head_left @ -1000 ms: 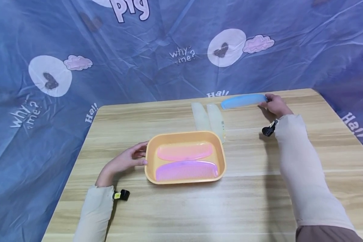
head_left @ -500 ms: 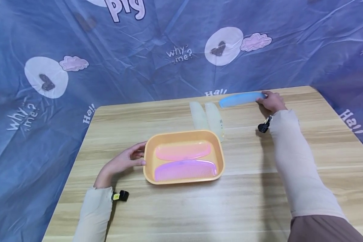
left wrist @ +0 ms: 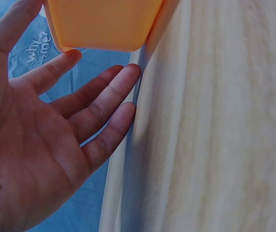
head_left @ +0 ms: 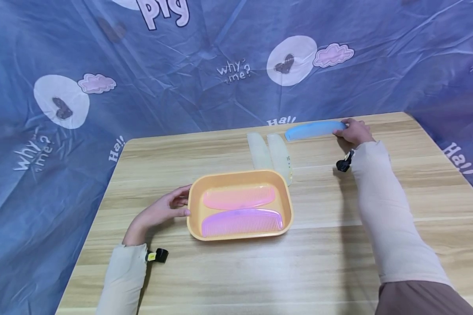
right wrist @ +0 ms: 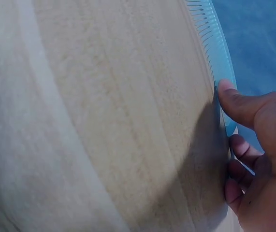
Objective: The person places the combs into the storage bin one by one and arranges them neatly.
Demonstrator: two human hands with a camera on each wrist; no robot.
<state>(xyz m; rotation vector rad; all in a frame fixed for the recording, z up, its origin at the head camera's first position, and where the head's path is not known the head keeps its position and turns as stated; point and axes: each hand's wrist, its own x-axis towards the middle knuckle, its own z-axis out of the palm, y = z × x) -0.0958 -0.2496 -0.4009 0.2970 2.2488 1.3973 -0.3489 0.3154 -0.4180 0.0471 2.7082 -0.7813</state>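
My right hand [head_left: 355,132] pinches the right end of a blue comb [head_left: 313,130] near the back edge of the table. In the right wrist view, the thumb lies on the comb [right wrist: 220,58] and the other fingers curl beneath its end. At the left end of a shallow orange tray [head_left: 240,236], my left hand [head_left: 163,211] touches the rim with loosely spread fingers. A pink comb [head_left: 239,197] and a purple comb [head_left: 242,222] lie side by side in that tray. The left wrist view shows the palm [left wrist: 36,140] and fingertips against the tray wall [left wrist: 101,24].
Two pale translucent combs [head_left: 260,151] lie just behind the tray, their near ends partly hidden by it. Wood-grain table [head_left: 236,275] extends all round. A blue printed cloth [head_left: 181,87] hangs directly beyond the back edge.
My right hand has slid slightly left onto the end of the blue comb, which lies nearly where it was. The head view has shifted a little. My left hand stays at the tray.
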